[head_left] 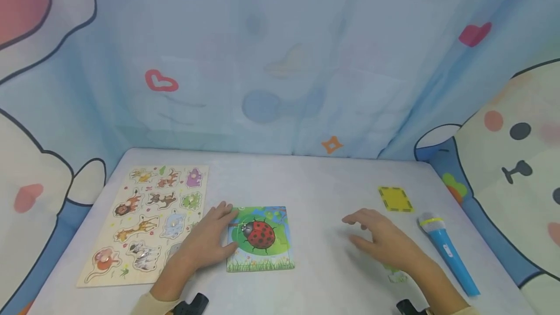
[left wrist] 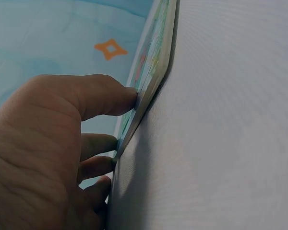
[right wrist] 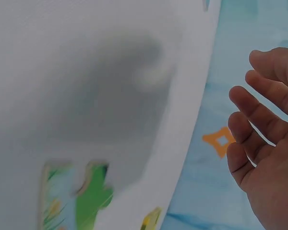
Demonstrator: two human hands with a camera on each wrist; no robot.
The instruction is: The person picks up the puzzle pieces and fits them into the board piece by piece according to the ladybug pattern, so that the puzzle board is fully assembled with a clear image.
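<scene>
A square ladybug jigsaw puzzle (head_left: 261, 256) lies on the white table, its left side under the fingertips of my left hand (head_left: 207, 244). In the left wrist view, the thumb (left wrist: 108, 96) rests at the puzzle's edge (left wrist: 156, 72) and the other fingers spread along it. My right hand (head_left: 385, 239) hovers over the table to the right of the puzzle, fingers loosely bent and holding nothing. Below its wrist lies a green and light-blue jigsaw piece (head_left: 397, 277), partly hidden by the arm in the head view; the right wrist view shows this piece (right wrist: 60, 199) with its notched side.
On the left lies a wooden animal peg board (head_left: 109, 237), partly covered by my left arm. A yellow square (head_left: 395, 199) with a dashed dark border and a blue toy flashlight or microphone (head_left: 452, 256) lie at the right. Behind the table hangs a patterned blue curtain (head_left: 262, 62).
</scene>
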